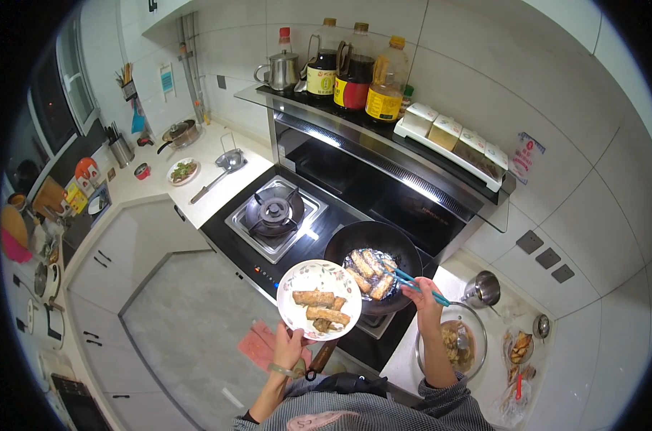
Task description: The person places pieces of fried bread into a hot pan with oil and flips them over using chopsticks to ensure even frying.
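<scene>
My left hand (290, 345) grips the lower rim of a white floral plate (290, 277), which holds several browned fried rolls (314, 298). A pair of blue-green chopsticks (436, 296) is in my right hand (424, 301), with the tips among several golden pieces (361, 264) frying in bubbling oil. They lie in a dark wok (347, 237) on the right burner. The plate stands in front of the wok and hides part of its left rim. The wok's wooden handle (324, 356) points towards me, beneath the plate.
An unlit burner (275, 210) lies left of the wok. Beyond it are a ladle (211, 186), a plate of food (195, 178) and a lidded pot (180, 134). At right, a glass lid (483, 353) covers a bowl of food. Bottles (353, 81) stand on the range hood's shelf.
</scene>
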Available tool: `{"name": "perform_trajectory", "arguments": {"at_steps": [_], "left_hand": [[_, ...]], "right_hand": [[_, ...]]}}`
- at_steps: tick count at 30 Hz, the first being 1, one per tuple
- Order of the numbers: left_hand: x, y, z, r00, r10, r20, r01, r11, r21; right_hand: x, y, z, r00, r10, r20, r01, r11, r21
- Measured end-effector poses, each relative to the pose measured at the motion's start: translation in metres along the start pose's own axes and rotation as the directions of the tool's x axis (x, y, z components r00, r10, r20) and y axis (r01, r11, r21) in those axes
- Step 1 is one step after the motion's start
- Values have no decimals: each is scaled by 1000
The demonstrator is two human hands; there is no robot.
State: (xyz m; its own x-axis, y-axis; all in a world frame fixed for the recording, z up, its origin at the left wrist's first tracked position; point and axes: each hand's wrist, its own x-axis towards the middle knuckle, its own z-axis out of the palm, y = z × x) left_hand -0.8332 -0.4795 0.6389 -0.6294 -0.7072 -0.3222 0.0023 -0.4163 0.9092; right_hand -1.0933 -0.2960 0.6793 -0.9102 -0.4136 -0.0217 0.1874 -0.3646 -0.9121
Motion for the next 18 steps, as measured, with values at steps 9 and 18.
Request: {"name": "perform_trajectory", "arguments": {"at_steps": [9, 18], "left_hand": [[-2, -3, 6, 999, 46, 13, -47, 999, 28], [-3, -4, 1, 997, 74, 30, -77, 988, 134]], "right_hand": [[-49, -29, 48, 822, 241, 517, -60, 938, -342], [-62, -14, 60, 839, 137, 526, 11, 963, -269]]}}
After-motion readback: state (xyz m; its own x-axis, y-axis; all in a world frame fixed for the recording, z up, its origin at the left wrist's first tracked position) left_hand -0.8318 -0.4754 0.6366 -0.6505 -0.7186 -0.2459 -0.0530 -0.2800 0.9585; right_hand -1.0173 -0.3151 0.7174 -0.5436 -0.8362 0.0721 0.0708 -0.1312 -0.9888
